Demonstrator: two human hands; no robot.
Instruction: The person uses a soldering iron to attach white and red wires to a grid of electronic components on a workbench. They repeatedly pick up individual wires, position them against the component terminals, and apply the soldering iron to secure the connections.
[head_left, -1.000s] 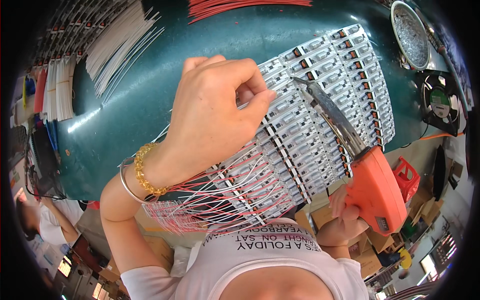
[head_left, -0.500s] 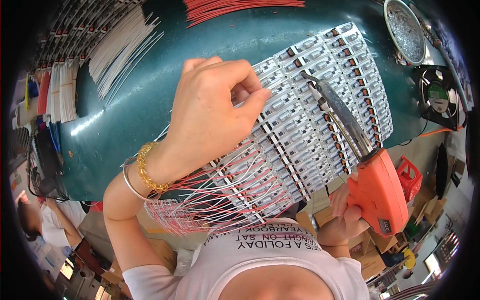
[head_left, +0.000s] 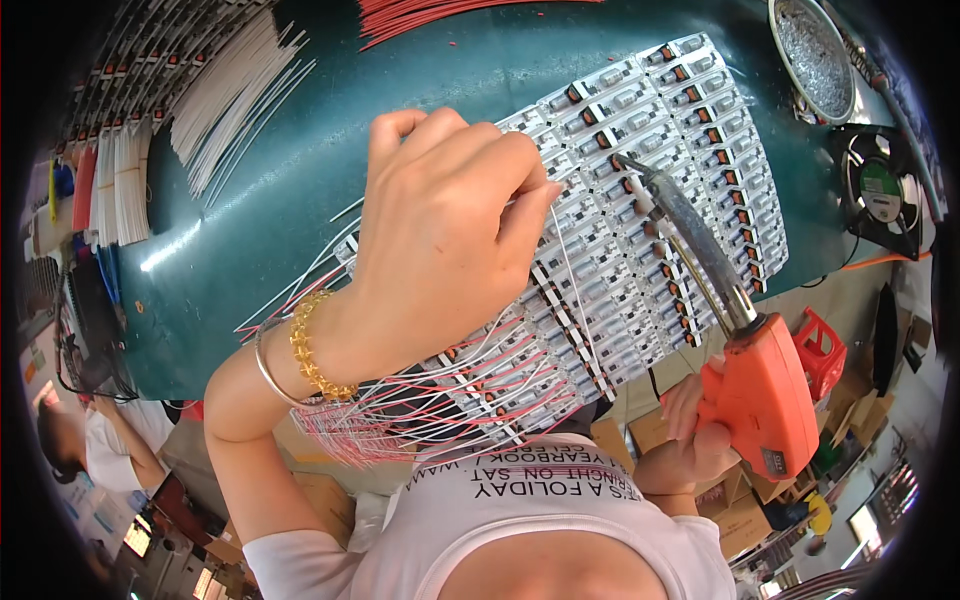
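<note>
My left hand [head_left: 450,225], with a yellow bead bracelet at the wrist, is closed in a pinch over a panel of small circuit boards [head_left: 640,120]. From its fingertips a thin white wire [head_left: 571,265] trails down across the panel. My right hand [head_left: 697,430] is wrapped round an orange soldering gun [head_left: 765,395], partly hidden behind its handle. The gun's dark, slender tip [head_left: 632,165] hovers over or touches the boards, right of my left fingertips; contact cannot be made out. Many red and white wires [head_left: 470,385] hang from the panel's near-left part.
Loose white wires [head_left: 235,120] and red wires [head_left: 450,12] lie on the green table [head_left: 270,260]. More board panels [head_left: 150,50] stand at far left. A round dish of metallic bits [head_left: 815,65] and a small black fan [head_left: 880,195] are at right. Another person [head_left: 110,440] sits at lower left.
My left hand has shifted slightly to the right, and the white wire in its pinch now shows. The soldering gun has moved a little right and nearer me.
</note>
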